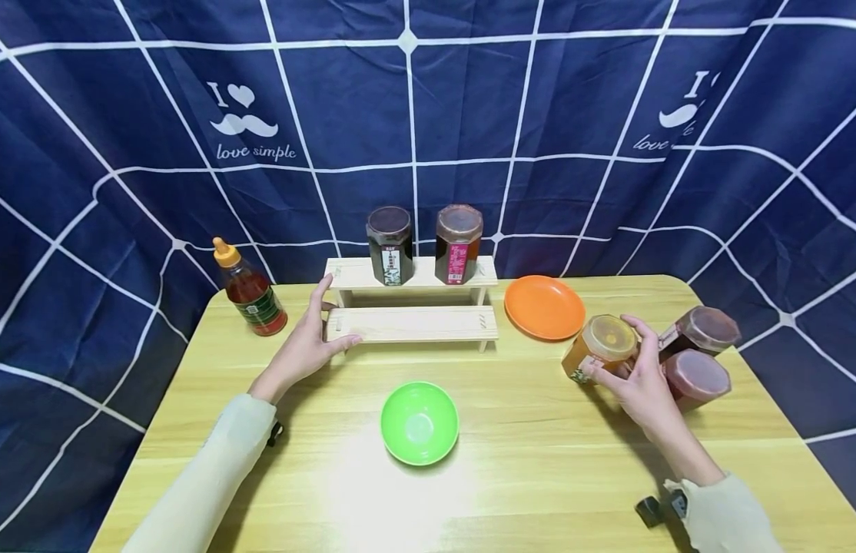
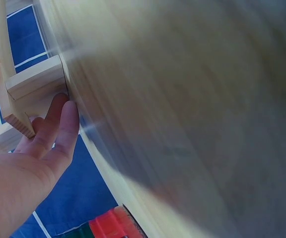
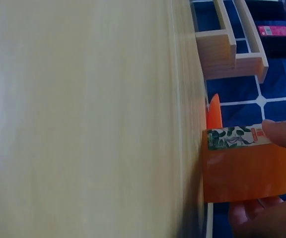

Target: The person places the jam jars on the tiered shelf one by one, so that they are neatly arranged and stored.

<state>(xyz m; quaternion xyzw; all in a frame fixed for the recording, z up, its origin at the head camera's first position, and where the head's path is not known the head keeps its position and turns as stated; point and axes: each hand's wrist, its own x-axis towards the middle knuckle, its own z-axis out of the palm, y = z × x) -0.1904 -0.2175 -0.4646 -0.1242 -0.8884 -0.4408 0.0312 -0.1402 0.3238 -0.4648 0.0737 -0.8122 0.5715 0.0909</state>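
My left hand [image 1: 303,346] grips the left end of a two-step wooden rack [image 1: 410,324], thumb at the front of the lower step. In the left wrist view its fingers [image 2: 66,126] lie against the rack's side. On the upper step stand a dark jar with a white label [image 1: 390,246] and a dark jar with a pink label [image 1: 459,250]. Toward the table's right side, my right hand [image 1: 642,384] holds an amber jar [image 1: 604,342] between thumb and fingers. The right wrist view shows that jar's orange side [image 3: 247,173] close at the tabletop.
Just right of my right hand stand a dark red jar [image 1: 705,330] and a red jar [image 1: 699,378]. An orange plate [image 1: 544,307] lies behind the amber jar. A green bowl [image 1: 419,422] sits front centre, a sauce bottle [image 1: 255,296] back left. A blue curtain [image 1: 462,100] hangs behind.
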